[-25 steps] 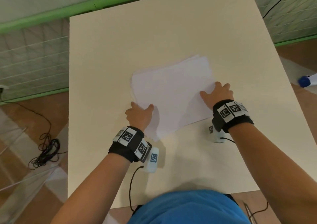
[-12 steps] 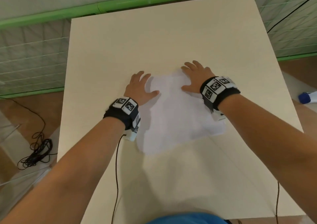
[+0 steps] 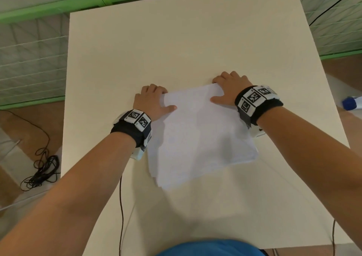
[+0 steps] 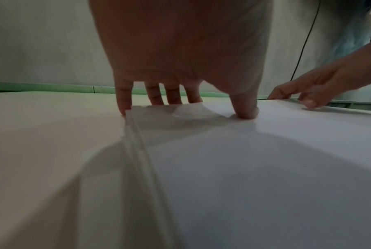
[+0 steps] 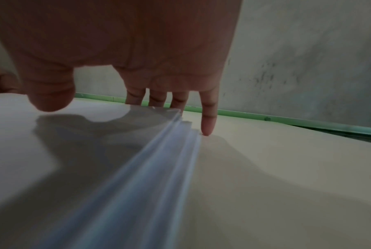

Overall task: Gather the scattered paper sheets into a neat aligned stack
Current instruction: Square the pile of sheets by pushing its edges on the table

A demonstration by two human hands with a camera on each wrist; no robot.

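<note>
The paper sheets (image 3: pixel 199 136) lie as one loose pile on the table (image 3: pixel 176 40), reaching from both sets of fingers back toward the person. The left hand (image 3: pixel 151 101) sits at the pile's far left corner: its thumb (image 4: pixel 245 109) presses down on the top sheet, while the four fingers (image 4: pixel 122 99) curl down past the far edge, tips on the table or against the paper's edge. The right hand (image 3: pixel 228 89) is at the far right corner, thumb over the top sheet and not clearly touching it in the right wrist view; three fingers (image 5: pixel 156 99) bend behind the far edge, and the little finger touches the table just beside the right side edge. So both hands are bent round the corners, pinching the pile between thumb and fingers.

There is one pile; several sheets show as stepped edges along both sides and the near corner, but an exact count cannot be told. Two hands, one table.

Half a second ago the fingers lay flatter and spread over the far part of the paper; now they are hooked over the far edge, and the far edge looks straighter.
</note>
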